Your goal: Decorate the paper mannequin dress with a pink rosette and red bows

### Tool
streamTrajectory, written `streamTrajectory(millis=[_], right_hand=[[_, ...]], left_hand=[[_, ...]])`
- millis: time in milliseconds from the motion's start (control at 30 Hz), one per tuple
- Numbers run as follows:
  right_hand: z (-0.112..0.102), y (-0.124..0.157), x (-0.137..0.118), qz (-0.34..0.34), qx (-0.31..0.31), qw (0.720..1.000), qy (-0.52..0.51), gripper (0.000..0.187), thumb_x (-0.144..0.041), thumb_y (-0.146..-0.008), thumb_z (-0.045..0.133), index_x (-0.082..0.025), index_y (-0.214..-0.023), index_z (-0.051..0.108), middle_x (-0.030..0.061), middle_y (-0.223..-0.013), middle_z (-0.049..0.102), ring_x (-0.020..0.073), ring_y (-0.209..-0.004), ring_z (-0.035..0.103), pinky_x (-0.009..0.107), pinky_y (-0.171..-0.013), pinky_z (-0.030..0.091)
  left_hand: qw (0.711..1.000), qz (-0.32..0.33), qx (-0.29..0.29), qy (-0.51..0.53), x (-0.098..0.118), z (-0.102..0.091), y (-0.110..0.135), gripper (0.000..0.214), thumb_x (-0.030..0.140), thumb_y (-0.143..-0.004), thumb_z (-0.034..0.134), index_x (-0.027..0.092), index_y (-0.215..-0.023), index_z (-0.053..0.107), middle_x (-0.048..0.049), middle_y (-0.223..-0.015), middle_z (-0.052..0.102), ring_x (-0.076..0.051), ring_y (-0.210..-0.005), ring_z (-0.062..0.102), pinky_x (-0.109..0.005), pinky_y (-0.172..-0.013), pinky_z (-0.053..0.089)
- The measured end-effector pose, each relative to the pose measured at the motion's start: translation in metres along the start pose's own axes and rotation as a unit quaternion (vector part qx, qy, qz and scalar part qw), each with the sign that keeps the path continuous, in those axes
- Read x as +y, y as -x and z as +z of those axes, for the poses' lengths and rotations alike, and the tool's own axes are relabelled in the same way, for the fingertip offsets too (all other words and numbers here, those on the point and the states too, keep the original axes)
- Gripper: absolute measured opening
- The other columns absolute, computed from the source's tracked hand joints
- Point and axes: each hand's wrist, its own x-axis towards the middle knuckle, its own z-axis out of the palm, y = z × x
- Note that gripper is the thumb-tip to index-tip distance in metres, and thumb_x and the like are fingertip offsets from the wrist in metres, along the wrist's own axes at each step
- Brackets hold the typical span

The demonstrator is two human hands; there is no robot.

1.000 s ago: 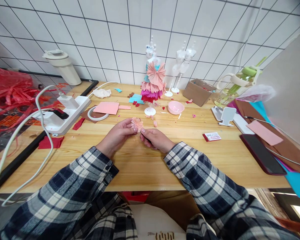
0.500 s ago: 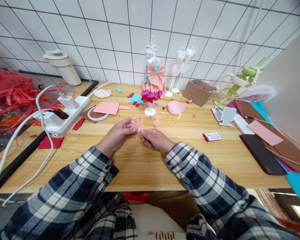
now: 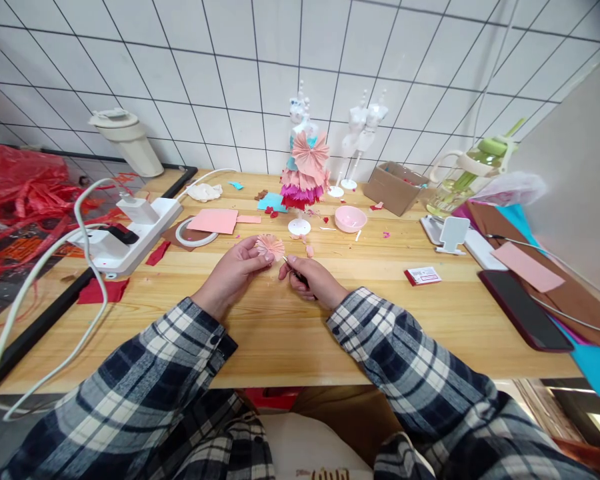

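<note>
My left hand pinches a small pink pleated paper rosette just above the wooden table. My right hand is closed round a thin dark tool whose tip points at the rosette's right edge. Behind them stands a small mannequin on a white base, dressed in layered pink, magenta and red paper fans. Two bare white mannequins stand to its right by the tiled wall.
A pink bowl, a cardboard box, a pink sheet, a white ring and paper scraps lie behind. A power strip with cables sits left. A phone, coloured paper and a bottle are right.
Both hands have stayed together on the rosette. My right hand has shifted slightly and the dark tool now shows at its fingertips. The camera has tipped a little.
</note>
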Motion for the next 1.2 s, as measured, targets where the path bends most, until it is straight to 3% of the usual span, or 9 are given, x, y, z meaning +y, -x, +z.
streamTrajectory(millis=[67,300,967,1200], right_hand=[[0.0000,-0.0007,0.0018,-0.001,-0.005,1.000,-0.004,0.044,-0.055,-0.095,0.039,-0.018,-0.077,0.054,-0.0099,-0.042,0.034,0.0051,-0.031,0.020,0.018,-0.031,0.015],[0.0032,-0.0010,0.0045,-0.027,0.012,0.999,0.041,0.038,-0.053,-0.092,0.048,-0.019,-0.077,0.052,-0.0093,-0.046,0.037,0.0056,-0.035,0.027,0.017,-0.033,0.021],[0.0038,-0.0021,0.0037,-0.003,0.028,0.999,0.042,0.038,-0.048,-0.096,0.044,-0.019,-0.072,0.047,-0.0097,-0.046,0.032,0.0046,-0.035,0.023,0.016,-0.034,0.017],[-0.0015,-0.0032,0.0035,-0.030,0.091,0.995,-0.006,0.041,-0.058,-0.090,0.048,-0.019,-0.076,0.051,-0.0101,-0.045,0.033,0.0052,-0.035,0.021,0.019,-0.034,0.016]], left_hand=[[1.000,0.007,0.018,0.003,0.0003,0.0013,-0.0002,0.037,0.012,-0.064,0.082,0.017,-0.097,0.066,0.0014,-0.075,0.070,-0.009,-0.068,0.064,-0.018,-0.070,0.049],[0.999,0.003,0.040,0.003,-0.0007,0.0021,-0.0008,0.033,0.011,-0.061,0.084,0.018,-0.088,0.066,0.0031,-0.068,0.068,-0.010,-0.063,0.063,-0.020,-0.068,0.050],[1.000,-0.003,0.025,0.003,-0.0006,0.0038,0.0005,0.038,0.013,-0.062,0.085,0.015,-0.095,0.066,0.0011,-0.073,0.071,-0.009,-0.066,0.066,-0.017,-0.068,0.052],[1.000,-0.009,0.021,0.010,-0.0001,0.0025,0.0013,0.043,0.012,-0.064,0.082,0.015,-0.104,0.065,-0.0006,-0.081,0.072,-0.009,-0.071,0.066,-0.017,-0.071,0.050]])
